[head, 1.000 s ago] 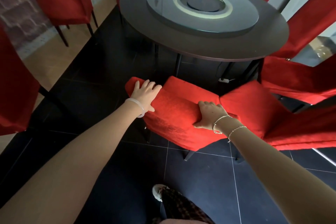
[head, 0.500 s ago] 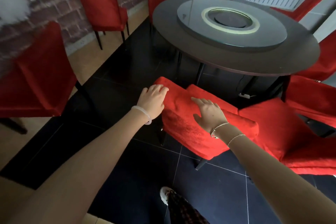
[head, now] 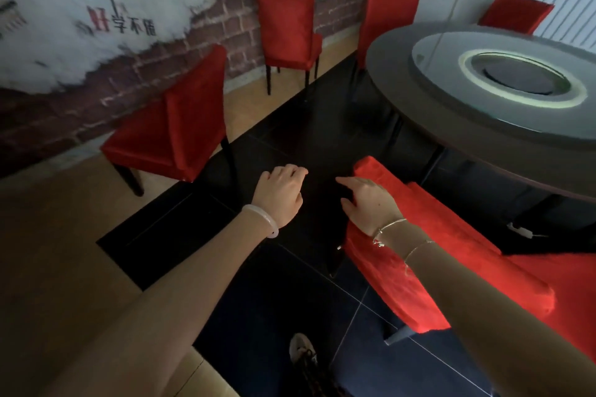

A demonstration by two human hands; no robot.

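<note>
Head view: right hand flat on near chair; left hand loosely curled, empty. Step: chair placed, apparently; next, likely grip left chair.

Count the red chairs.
6: left chair, wall chair, corner chair left of the table, far chair behind it, near chair under the right hand, next chair at right edge. More may be hidden.

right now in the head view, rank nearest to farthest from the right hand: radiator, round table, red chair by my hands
1. red chair, just beneath the right hand
2. round table, ahead and to the right
3. radiator, on the far right wall
</note>
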